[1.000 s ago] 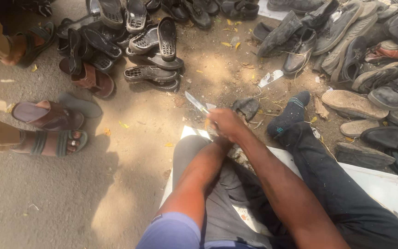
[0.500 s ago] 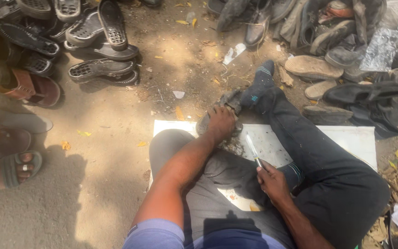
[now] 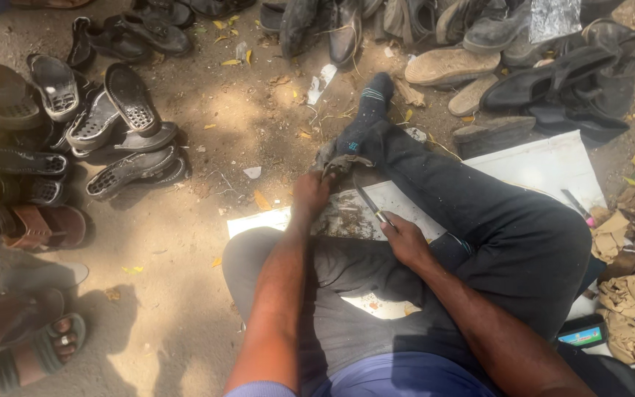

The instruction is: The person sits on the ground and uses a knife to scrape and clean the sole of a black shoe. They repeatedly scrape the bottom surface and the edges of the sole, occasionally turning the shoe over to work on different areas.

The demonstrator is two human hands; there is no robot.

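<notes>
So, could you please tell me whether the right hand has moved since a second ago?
Yes. The right hand, holding the knife, drew back toward the body from beside the left hand, judged against the white board.

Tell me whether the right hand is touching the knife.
Touching. The head view shows the right hand closed around the handle of the knife, whose blade sticks out toward the left hand.

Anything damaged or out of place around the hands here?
The grey piece pinched in the left hand looks ragged and worn. The right hand holds a knife with its blade bare. Loose scraps litter the white board. Otherwise nothing stands out.
</notes>
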